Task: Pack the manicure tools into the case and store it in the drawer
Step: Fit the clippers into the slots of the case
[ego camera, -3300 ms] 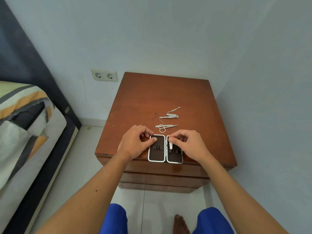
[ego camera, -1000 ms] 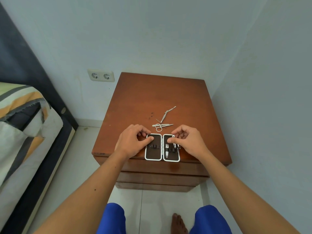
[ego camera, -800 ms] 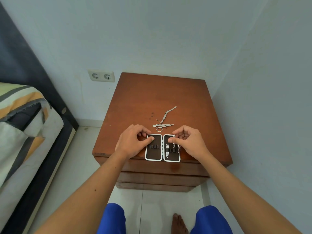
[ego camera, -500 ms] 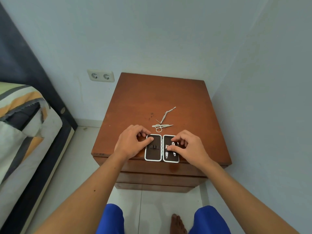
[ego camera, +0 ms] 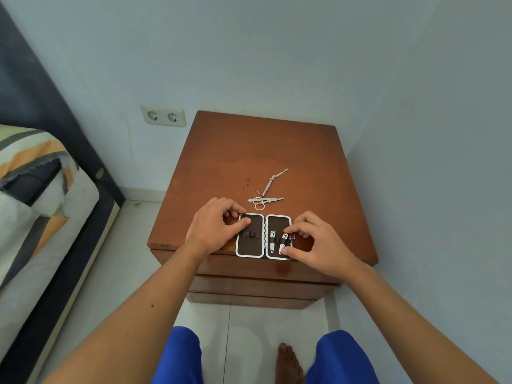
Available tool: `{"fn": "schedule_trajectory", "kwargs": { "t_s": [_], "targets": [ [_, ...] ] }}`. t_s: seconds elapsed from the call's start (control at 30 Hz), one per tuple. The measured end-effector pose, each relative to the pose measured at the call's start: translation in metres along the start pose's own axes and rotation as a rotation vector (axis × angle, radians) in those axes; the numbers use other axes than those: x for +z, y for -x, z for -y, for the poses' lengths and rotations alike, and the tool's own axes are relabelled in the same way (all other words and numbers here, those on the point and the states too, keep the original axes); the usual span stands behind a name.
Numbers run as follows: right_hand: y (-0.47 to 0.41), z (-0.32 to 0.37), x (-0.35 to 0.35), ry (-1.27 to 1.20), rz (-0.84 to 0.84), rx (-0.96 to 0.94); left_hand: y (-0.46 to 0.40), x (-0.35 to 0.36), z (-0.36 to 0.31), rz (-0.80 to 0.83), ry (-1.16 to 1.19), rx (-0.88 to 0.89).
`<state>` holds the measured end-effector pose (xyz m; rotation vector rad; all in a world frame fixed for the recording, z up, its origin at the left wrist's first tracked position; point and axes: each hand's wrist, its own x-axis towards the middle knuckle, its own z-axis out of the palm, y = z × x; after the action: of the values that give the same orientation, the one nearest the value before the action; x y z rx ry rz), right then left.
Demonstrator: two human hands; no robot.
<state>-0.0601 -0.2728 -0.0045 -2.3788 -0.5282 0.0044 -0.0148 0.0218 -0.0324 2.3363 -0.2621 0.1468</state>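
the manicure case (ego camera: 263,235) lay open and flat at the near edge of the wooden nightstand (ego camera: 277,151), its two dark, white-rimmed halves side by side. taking the case as our landmark: our left hand (ego camera: 214,225) rested at the case's left side, the thumb laid across the upper part of the left half and pressing it down, the other fingers curled on the wood just beyond the case's top left corner. that left half showed only its elastic loops.

our right hand (ego camera: 315,242) sat at the case's right side — forefinger and thumb bent in over the right half, pinching the nail clipper (ego camera: 283,241) that lay nearest the right rim. beside it, toward the hinge, a second small clipper (ego camera: 272,240) sat under the strap. a third bit of metal showed at the right rim under our fingertips; we could not tell what it was.

just beyond the case's far edge lay the small scissors (ego camera: 260,204) crossed with the tweezers (ego camera: 270,200), touching each other. a little further past them lay a slim metal pusher (ego camera: 273,180) on a slant, with a thin pick (ego camera: 258,192) by its near end.

to the case's far left, a double wall socket (ego camera: 163,116) sat on the wall and a bed with a striped cover (ego camera: 33,173) stood alongside. below the case, the nightstand's drawer fronts (ego camera: 257,286) were closed — and under them showed our blue shorts (ego camera: 180,356) and a bare foot (ego camera: 288,364) on the tiled floor.
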Motion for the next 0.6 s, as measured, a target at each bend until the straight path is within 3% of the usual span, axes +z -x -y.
{"fn": "schedule_trajectory", "kwargs": {
  "t_s": [0.4, 0.6],
  "targets": [
    [-0.003, 0.006, 0.002, -0.070, -0.039, 0.067, 0.001, 0.000, 0.000, -0.009, 0.001, 0.008],
    [-0.057, 0.015, -0.008, -0.092, -0.205, 0.099, 0.000, 0.000, 0.001, -0.006, -0.006, 0.015]
  ]
}}
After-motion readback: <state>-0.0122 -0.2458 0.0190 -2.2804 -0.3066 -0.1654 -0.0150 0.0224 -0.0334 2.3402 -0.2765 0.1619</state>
